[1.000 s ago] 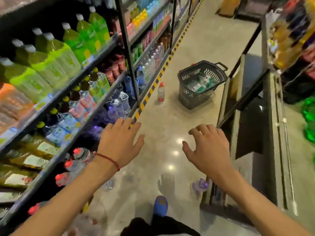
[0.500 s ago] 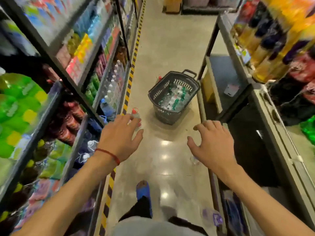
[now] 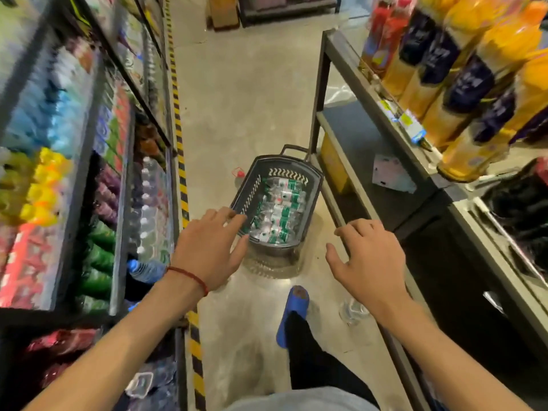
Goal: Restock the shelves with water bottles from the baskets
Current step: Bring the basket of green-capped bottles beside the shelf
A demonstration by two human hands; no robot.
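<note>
From the head camera, both my hands are held out in front of me, palms down, and neither holds anything. My left hand has its fingers spread and nearly straight. Its fingertips overlap the near left corner of the basket, and I cannot tell whether they touch the rim or hover above it. A red string bracelet sits on that wrist. My right hand is loose, its fingers gently bent, to the right of the basket and apart from it.

The dark plastic basket stands on the floor in the aisle, just beside the foot of the right shelf unit, with its handle at the far end. Inside it lie the water bottles, clear with green and white labels, packed on their sides. A small red-capped bottle stands on the floor just beside the basket's far left corner. A clear bottle sits on the floor below my right wrist.

On my left, the shelves are blurred. I can make out a row of clear white-capped bottles and green bottles beside them. A yellow and black stripe runs along the floor at the foot of these shelves. On the upper right stand tall orange drinks with dark labels. My blue shoe is on the floor between my arms.
</note>
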